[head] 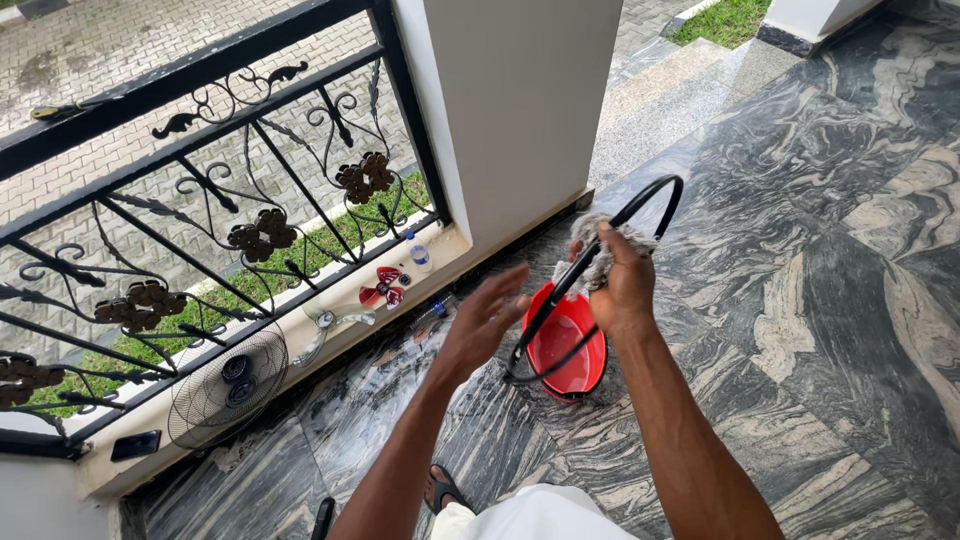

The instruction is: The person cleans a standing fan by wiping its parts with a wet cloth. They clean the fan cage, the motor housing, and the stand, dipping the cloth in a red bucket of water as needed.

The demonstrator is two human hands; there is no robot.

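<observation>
Above the red bucket [566,345], the right hand [622,285] keeps a closed grip on a grey rag [600,245] and a black ring-shaped hoop [590,275], its back turned to the camera so the fingertips cannot be seen. That forearm rises straight from the lower edge of the view. Just left of it the left hand [485,320] hovers with fingers spread wide, palm turned toward the hoop, holding nothing; it is blurred. The hoop crosses over the bucket, which stands on the marble floor [800,300]. Beyond it, a fan grille [228,385] leans at the iron railing [200,200], beside a red fan blade [382,288] and a small bottle [420,255]. A sandalled foot [440,490] is partly hidden by the left arm.
</observation>
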